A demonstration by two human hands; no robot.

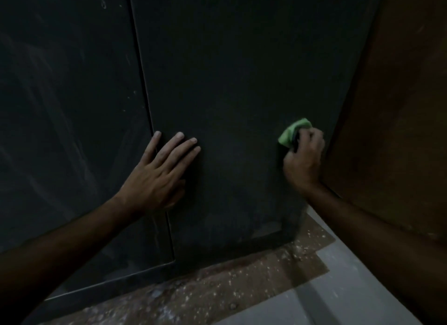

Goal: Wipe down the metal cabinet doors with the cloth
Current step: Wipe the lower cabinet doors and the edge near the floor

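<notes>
1. Here we are wiping the right door [229, 82] of the dark metal cabinet, low down, and the seam [145, 82] between the two doors is our landmark for everything else
2. Our right hand [305, 155] has its fingers curled round a bunched green cloth [291, 132] and presses it to the panel far to the right of the seam, close to the door's outer edge, where a brown wooden panel [396, 106] stands alongside
3. Our left hand [159, 174] lies flat with fingers straight and spread, holding nothing, its palm across the seam and its fingertips on the right door; we judge that it steadies the door, so we should keep that pressure even while we rub
4. The cloth is wadded small, so each pass probably covers little; spreading it flatter under the palm would likely clean more metal per stroke
5. We would work in overlapping strokes from the outer edge back toward the seam, then step lower, because the strip of door just above the speckled floor [217, 293] looks dusty and pale
6. Near the outer edge we should watch our knuckles, since the gap to the wooden panel looks tight
7. The left door [60, 106], on the far side of the seam, shows pale streaks and smears; in this dim light we cannot tell whether they are dust or wiping marks, so we would count it as needing a pass
</notes>
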